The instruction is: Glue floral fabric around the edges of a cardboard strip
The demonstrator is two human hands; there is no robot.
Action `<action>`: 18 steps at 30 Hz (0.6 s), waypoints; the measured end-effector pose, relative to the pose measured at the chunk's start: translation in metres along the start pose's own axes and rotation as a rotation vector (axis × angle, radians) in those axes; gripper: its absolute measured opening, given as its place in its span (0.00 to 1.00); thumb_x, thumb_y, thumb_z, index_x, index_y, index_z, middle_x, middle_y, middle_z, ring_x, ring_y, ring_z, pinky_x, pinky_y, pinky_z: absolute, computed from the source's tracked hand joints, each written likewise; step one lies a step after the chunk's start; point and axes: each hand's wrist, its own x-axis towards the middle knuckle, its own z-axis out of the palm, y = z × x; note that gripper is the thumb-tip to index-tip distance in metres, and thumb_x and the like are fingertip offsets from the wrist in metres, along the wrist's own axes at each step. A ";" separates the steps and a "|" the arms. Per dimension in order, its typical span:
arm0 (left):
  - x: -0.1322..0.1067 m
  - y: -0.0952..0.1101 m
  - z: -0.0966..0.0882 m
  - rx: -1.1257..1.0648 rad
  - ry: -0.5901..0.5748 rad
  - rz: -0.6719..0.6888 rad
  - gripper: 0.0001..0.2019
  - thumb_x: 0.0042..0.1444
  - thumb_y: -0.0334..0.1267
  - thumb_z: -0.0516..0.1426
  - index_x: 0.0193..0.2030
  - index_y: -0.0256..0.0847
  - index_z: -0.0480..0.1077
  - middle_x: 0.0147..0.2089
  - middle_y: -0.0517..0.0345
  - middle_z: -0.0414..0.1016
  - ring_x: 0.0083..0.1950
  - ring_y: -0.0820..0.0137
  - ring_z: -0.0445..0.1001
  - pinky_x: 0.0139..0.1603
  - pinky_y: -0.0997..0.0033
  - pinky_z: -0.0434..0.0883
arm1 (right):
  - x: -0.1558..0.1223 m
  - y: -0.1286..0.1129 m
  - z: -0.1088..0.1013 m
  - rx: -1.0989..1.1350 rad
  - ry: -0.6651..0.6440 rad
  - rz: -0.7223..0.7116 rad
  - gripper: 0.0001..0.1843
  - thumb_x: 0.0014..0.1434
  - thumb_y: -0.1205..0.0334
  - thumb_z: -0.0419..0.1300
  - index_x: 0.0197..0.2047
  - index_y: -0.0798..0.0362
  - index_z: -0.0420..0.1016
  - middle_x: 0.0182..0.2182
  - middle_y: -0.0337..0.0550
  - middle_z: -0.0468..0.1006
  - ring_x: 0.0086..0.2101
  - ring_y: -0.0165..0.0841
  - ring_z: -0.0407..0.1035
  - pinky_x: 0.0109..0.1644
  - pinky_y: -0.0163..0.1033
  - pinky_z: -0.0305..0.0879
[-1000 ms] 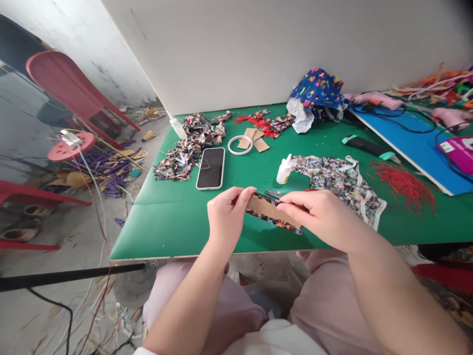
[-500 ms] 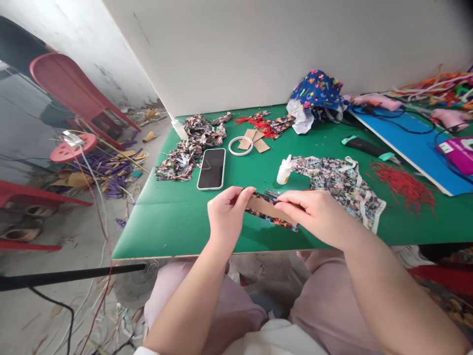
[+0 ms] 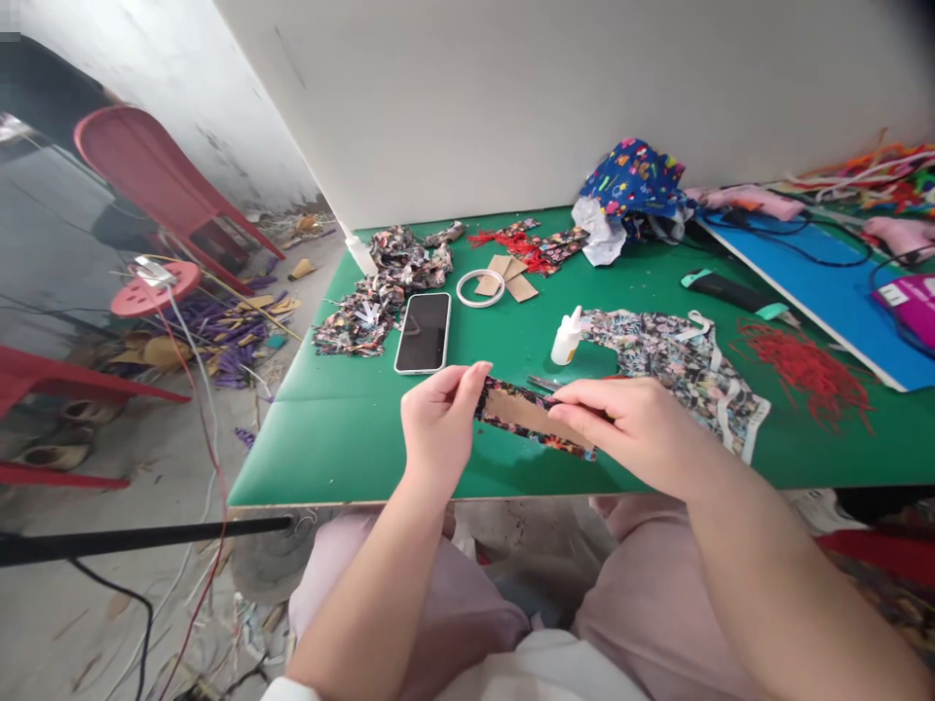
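A strip of brown cardboard [image 3: 520,409] edged with dark floral fabric [image 3: 562,445] is held between my hands above the table's front edge. My left hand [image 3: 440,419] pinches its left end between thumb and fingers. Towards the right end, my right hand [image 3: 629,421] is closed on the strip's upper edge, its fingertips against the cardboard. Metal tips like those of scissors or tweezers [image 3: 544,384] show just past my right fingers; whether that hand holds them is hidden. Beyond the hands stands a small white glue bottle [image 3: 566,341], beside a flat piece of floral fabric [image 3: 654,355].
On the green table [image 3: 321,438] lie a phone [image 3: 423,333], a white ring [image 3: 480,289], cardboard pieces [image 3: 521,285], bunched fabric strips [image 3: 394,277], a utility knife [image 3: 734,295], red threads [image 3: 807,370] and a blue board [image 3: 833,302]. Red chairs [image 3: 157,170] stand left.
My left hand has shifted slightly left on the strip, and more of the fabric-edged cardboard shows between my hands. My right hand keeps its grip. The whole view has shifted slightly.
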 end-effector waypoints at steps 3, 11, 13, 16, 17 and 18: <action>-0.003 0.001 0.003 0.073 0.033 0.000 0.19 0.55 0.47 0.56 0.18 0.39 0.64 0.17 0.65 0.53 0.21 0.78 0.53 0.20 0.76 0.54 | 0.004 0.005 0.003 0.072 -0.030 0.048 0.17 0.63 0.51 0.49 0.36 0.50 0.76 0.27 0.37 0.77 0.26 0.27 0.67 0.28 0.32 0.56; 0.008 -0.018 0.003 -0.114 -0.166 -0.273 0.17 0.54 0.50 0.56 0.23 0.40 0.65 0.16 0.68 0.57 0.13 0.79 0.59 0.11 0.79 0.55 | 0.022 0.035 0.018 0.408 -0.058 0.185 0.24 0.59 0.42 0.52 0.35 0.54 0.76 0.20 0.36 0.68 0.22 0.27 0.62 0.26 0.33 0.57; 0.010 -0.026 0.002 -0.151 -0.115 -0.303 0.18 0.53 0.52 0.56 0.22 0.40 0.63 0.16 0.69 0.57 0.12 0.79 0.58 0.11 0.79 0.55 | 0.023 0.041 0.015 0.481 -0.016 0.200 0.27 0.59 0.39 0.48 0.36 0.55 0.76 0.16 0.34 0.62 0.21 0.26 0.60 0.27 0.33 0.60; 0.010 -0.037 0.001 -0.225 -0.095 -0.357 0.19 0.52 0.53 0.57 0.24 0.40 0.62 0.16 0.69 0.56 0.13 0.80 0.57 0.10 0.80 0.54 | 0.024 0.044 0.011 0.592 0.042 0.211 0.29 0.59 0.38 0.48 0.34 0.56 0.76 0.17 0.35 0.64 0.22 0.26 0.63 0.30 0.34 0.64; 0.010 -0.040 0.001 -0.243 -0.093 -0.367 0.19 0.52 0.54 0.56 0.25 0.40 0.62 0.17 0.70 0.56 0.13 0.80 0.57 0.10 0.80 0.54 | 0.024 0.044 0.011 0.625 0.039 0.234 0.29 0.58 0.37 0.49 0.34 0.56 0.75 0.19 0.37 0.67 0.24 0.27 0.65 0.31 0.33 0.65; 0.009 -0.043 0.000 -0.254 -0.089 -0.372 0.18 0.53 0.54 0.55 0.26 0.40 0.62 0.17 0.70 0.56 0.13 0.80 0.56 0.10 0.80 0.54 | 0.025 0.043 0.014 0.658 0.016 0.267 0.27 0.56 0.38 0.52 0.35 0.55 0.75 0.22 0.39 0.71 0.25 0.27 0.67 0.30 0.33 0.66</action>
